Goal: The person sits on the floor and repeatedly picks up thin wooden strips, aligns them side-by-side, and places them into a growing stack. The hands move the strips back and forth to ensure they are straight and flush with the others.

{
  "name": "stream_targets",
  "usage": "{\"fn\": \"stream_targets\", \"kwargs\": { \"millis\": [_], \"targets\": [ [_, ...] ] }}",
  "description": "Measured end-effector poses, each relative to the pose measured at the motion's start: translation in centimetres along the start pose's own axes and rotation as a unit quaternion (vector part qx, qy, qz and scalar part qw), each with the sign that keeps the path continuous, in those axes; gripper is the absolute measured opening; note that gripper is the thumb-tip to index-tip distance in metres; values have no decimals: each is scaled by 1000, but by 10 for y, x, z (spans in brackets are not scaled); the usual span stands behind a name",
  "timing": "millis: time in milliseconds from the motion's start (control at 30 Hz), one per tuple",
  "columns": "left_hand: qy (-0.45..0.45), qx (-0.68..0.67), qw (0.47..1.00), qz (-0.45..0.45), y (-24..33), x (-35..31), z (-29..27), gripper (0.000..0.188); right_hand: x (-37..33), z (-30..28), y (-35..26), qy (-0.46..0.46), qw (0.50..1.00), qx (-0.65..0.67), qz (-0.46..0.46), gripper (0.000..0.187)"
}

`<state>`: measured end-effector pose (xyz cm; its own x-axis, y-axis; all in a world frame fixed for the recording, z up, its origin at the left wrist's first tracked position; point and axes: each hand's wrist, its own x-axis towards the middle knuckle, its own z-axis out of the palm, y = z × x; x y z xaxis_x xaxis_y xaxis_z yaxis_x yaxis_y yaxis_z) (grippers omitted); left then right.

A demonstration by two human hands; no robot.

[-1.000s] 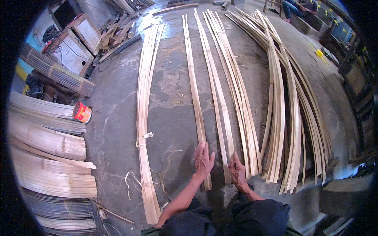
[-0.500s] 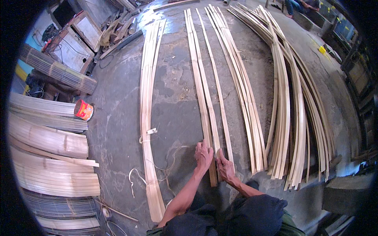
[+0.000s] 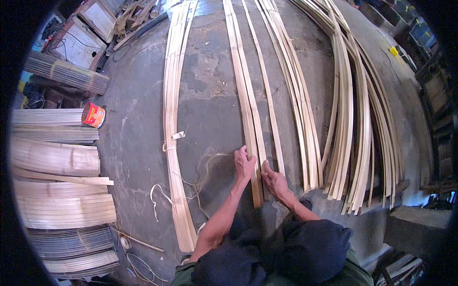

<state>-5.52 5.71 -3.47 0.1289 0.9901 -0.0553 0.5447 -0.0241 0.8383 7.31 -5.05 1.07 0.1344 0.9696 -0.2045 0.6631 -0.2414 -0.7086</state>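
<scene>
Long, pale bamboo strips [image 3: 242,88] lie side by side on the floor in front of me, their near ends between my hands. My left hand [image 3: 245,164] is closed at their left edge, fingers curled against the wood. At the right edge my right hand [image 3: 277,183] presses in with bent fingers, thumb side up; its fingertips are partly hidden. A single narrow strip [image 3: 268,97] runs just right of these and passes behind my right hand. Left of my left arm lies a tied bundle of strips [image 3: 172,114], bound with a thin, pale band.
More loose strips [image 3: 300,107] lie to the right, beside a large fanned pile [image 3: 344,119]. Rolled and stacked slat mats [image 3: 62,205] line the left side, with a red and orange tin [image 3: 93,115] beside them. A grey block [image 3: 417,229] stands at the lower right.
The whole view has shifted, so the floor and strips sit higher in the picture. Both hands stay at the strips' near ends; the right hand's fingers have moved slightly.
</scene>
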Motion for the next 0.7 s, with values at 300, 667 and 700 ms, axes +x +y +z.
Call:
{"fn": "stream_targets", "kwargs": {
  "millis": [300,667,700],
  "targets": [
    [-9,-9,1000,-5,11,-3,1,55,-4,-3,-4,-8,1000,-19,2,53],
    [41,-177,973,-138,30,-8,-18,38,-9,-8,-6,3,997,-73,-3,60],
    [32,-226,958,-173,36,-7,-23,37,-9,-9,-5,26,997,-68,-19,60]
  ]
}}
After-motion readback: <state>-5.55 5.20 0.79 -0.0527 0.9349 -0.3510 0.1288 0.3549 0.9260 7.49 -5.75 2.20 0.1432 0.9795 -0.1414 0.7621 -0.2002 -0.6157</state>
